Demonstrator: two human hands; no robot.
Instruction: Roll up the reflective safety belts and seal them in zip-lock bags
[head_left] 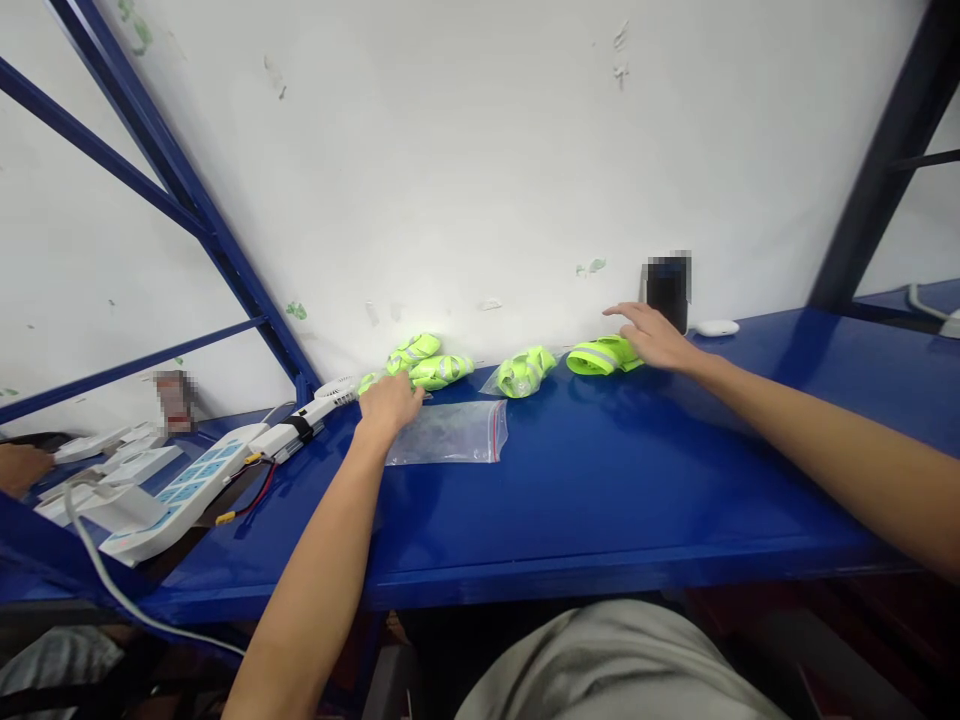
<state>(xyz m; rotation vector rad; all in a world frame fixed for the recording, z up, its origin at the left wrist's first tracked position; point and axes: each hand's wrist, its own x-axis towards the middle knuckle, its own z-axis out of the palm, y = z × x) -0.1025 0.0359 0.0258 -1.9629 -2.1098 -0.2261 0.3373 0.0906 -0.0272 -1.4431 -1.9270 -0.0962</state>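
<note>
Several rolled neon-green reflective vests lie along the back of a blue metal shelf (600, 500). My left hand (388, 403) is curled, fingers closed, at the left pile of green rolls (427, 362), just above a clear zip bag (448, 434) with a red seal. Whether it grips a roll is hidden. My right hand (654, 337) lies over the rightmost green roll (598, 356), fingers stretched out and spread. Another bagged green roll (523, 372) sits between the two hands.
A white power strip (176, 495) with cable, a small white fan (330, 393) and red-black wires (251, 490) lie at the left. A dark cylinder (667, 290) and white mouse-like object (716, 327) stand by the wall. Blue shelf braces (187, 200) cross the left. Another person's hand (19, 465) shows far left.
</note>
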